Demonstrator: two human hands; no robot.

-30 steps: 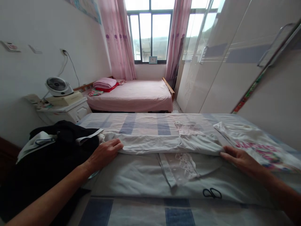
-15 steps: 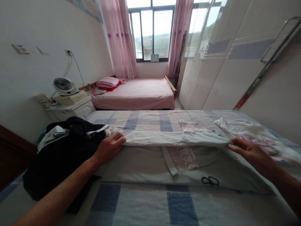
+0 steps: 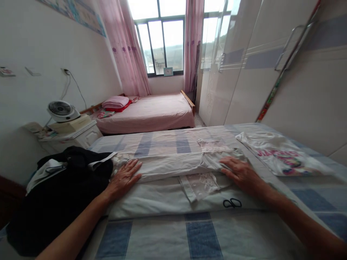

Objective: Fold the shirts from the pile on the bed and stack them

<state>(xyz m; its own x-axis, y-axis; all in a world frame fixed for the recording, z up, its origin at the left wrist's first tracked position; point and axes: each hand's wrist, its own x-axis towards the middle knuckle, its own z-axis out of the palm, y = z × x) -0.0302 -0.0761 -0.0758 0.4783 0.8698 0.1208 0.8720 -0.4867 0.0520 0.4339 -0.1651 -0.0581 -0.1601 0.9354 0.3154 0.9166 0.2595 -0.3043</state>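
Note:
A pale garment (image 3: 162,195) with a lace panel (image 3: 204,185) and a dark looped mark lies on the bed in front of me, its far part folded over in a long strip. My left hand (image 3: 125,177) rests flat on the strip's left end, fingers stretched out. On the right end lies my right hand (image 3: 241,172), palm down with its fingers extended. Neither hand grips the cloth. A heap of black clothing (image 3: 62,198) with white pieces sits just left of my left hand. Beyond my right hand is a white printed T-shirt (image 3: 284,155), spread on the bed.
The checked bedsheet (image 3: 157,238) spreads under everything. Past its far edge stands a second bed with a pink sheet (image 3: 151,112). A white fan (image 3: 61,109) sits on a box upon a nightstand (image 3: 81,137) at left. Glossy wardrobes (image 3: 244,83) line the right side.
Both hands have let go of the folded edge and now lie flat on it. My right hand has moved inward to the left. The strip is laid down, and the view has turned slightly right.

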